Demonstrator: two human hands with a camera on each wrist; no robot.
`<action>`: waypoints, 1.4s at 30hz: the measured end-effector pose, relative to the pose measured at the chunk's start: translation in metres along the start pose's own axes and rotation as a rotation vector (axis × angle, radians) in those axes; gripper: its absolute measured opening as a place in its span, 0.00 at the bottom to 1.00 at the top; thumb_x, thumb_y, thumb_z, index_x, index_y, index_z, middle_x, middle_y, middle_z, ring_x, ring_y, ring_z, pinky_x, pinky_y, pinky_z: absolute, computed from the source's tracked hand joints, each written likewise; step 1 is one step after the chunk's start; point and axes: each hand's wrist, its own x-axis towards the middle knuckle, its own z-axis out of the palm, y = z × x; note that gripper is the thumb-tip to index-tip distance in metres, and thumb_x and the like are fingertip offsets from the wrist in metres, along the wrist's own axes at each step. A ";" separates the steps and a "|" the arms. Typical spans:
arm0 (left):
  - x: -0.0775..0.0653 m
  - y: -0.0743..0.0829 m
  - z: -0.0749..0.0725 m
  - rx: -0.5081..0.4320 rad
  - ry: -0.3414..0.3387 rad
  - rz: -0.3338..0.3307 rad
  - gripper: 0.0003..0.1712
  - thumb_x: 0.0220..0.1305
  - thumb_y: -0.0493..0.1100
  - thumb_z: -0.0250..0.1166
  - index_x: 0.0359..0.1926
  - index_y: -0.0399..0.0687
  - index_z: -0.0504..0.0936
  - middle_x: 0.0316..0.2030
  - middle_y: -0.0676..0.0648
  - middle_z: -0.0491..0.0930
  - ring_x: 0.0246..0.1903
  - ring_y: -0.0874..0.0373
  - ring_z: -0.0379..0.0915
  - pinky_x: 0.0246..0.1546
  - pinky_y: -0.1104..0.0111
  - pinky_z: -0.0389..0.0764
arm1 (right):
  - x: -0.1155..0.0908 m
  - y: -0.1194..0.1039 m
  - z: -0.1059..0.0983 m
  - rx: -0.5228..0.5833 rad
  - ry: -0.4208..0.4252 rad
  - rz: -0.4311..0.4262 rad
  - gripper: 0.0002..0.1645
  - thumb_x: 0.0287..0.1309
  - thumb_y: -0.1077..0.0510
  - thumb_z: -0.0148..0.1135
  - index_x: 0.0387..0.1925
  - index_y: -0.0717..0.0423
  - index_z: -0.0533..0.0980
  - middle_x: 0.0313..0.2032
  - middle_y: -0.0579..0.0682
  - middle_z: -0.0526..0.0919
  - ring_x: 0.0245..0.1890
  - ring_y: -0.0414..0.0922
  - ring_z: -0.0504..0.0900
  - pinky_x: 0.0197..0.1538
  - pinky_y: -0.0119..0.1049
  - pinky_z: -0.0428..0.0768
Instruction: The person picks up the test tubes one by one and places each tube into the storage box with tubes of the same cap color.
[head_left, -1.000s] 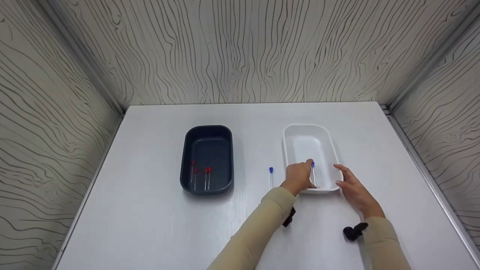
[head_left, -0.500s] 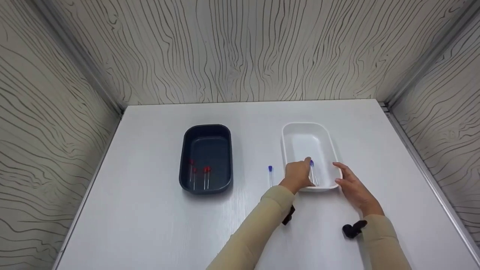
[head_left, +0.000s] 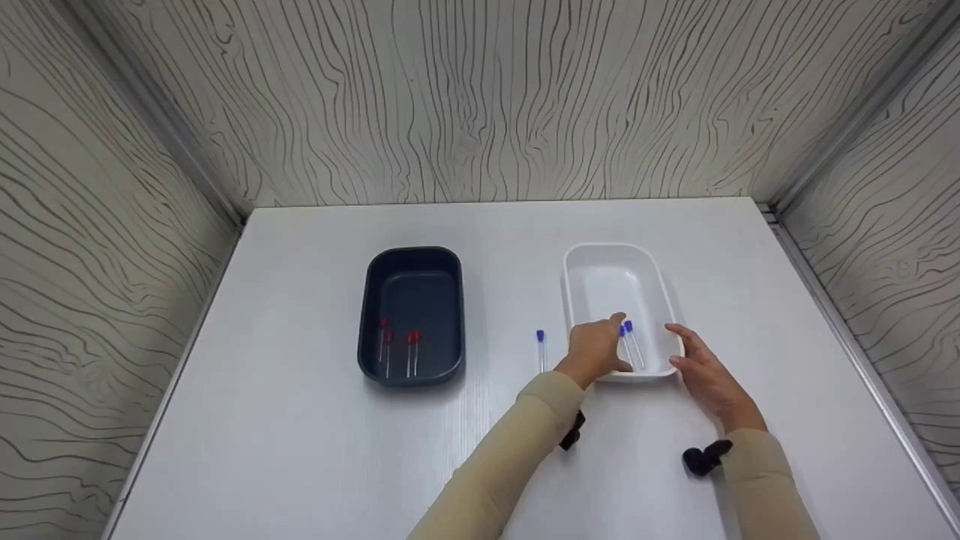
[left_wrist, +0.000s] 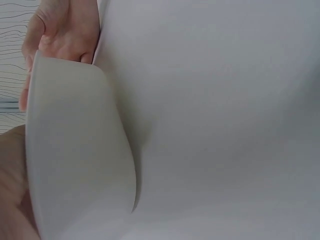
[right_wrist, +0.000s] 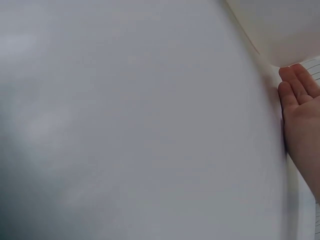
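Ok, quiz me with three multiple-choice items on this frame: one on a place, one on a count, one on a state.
1. Where does the lone blue-capped tube lie?
A. on the table between the two trays
B. inside the dark tray
C. beyond the white tray

2. How many red-capped tubes are in the dark tray?
A. one
B. three
C. five

3. How is the right hand?
A. gripping a tube
B. closed in a fist
C. open, fingers straight at the white tray's near right corner

Answers:
1 A: the head view shows it on the bare table, left of the white tray.
2 B: three red caps show at the tray's near end.
3 C: its fingers lie extended beside the rim and hold nothing, while the left hand reaches over the near left rim, by the two blue-capped tubes inside.
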 end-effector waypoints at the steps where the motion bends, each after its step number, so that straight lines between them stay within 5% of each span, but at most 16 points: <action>1: 0.000 0.000 0.000 -0.018 0.004 0.008 0.50 0.44 0.67 0.72 0.68 0.65 0.64 0.48 0.62 0.84 0.41 0.70 0.80 0.38 0.75 0.80 | 0.000 0.000 -0.001 -0.004 0.001 0.003 0.37 0.64 0.71 0.43 0.73 0.54 0.48 0.75 0.60 0.22 0.75 0.56 0.18 0.72 0.57 0.19; 8: -0.005 -0.005 0.000 -0.096 0.057 0.124 0.39 0.53 0.61 0.70 0.66 0.63 0.68 0.56 0.61 0.81 0.51 0.69 0.80 0.48 0.77 0.79 | -0.001 0.001 -0.002 -0.013 0.008 0.022 0.38 0.65 0.69 0.45 0.73 0.54 0.47 0.76 0.57 0.22 0.74 0.53 0.15 0.73 0.54 0.19; 15: -0.014 -0.020 -0.002 -0.245 0.104 0.221 0.30 0.63 0.54 0.65 0.65 0.60 0.70 0.57 0.57 0.80 0.49 0.68 0.80 0.52 0.79 0.77 | -0.002 0.002 -0.002 -0.012 0.013 0.025 0.39 0.65 0.70 0.45 0.73 0.53 0.46 0.75 0.57 0.20 0.74 0.53 0.14 0.73 0.54 0.18; 24: -0.026 -0.042 -0.014 -0.423 0.149 0.253 0.28 0.64 0.50 0.64 0.64 0.55 0.71 0.47 0.51 0.82 0.38 0.67 0.74 0.39 0.82 0.75 | -0.003 0.000 -0.002 0.008 -0.004 -0.005 0.39 0.65 0.71 0.44 0.74 0.54 0.47 0.74 0.57 0.17 0.72 0.53 0.11 0.71 0.55 0.15; 32: -0.033 -0.059 -0.014 -0.423 0.247 0.337 0.27 0.64 0.49 0.64 0.62 0.51 0.73 0.32 0.52 0.76 0.26 0.69 0.59 0.27 0.83 0.59 | 0.000 0.002 -0.003 0.043 -0.027 -0.032 0.40 0.65 0.72 0.42 0.74 0.58 0.43 0.75 0.56 0.17 0.72 0.53 0.10 0.70 0.55 0.13; 42: -0.043 -0.081 -0.008 -0.530 0.261 0.281 0.27 0.63 0.47 0.65 0.62 0.49 0.73 0.30 0.50 0.75 0.28 0.68 0.60 0.32 0.82 0.63 | 0.002 0.001 -0.003 0.010 -0.016 -0.015 0.40 0.66 0.70 0.43 0.75 0.56 0.43 0.74 0.54 0.16 0.72 0.52 0.09 0.69 0.56 0.12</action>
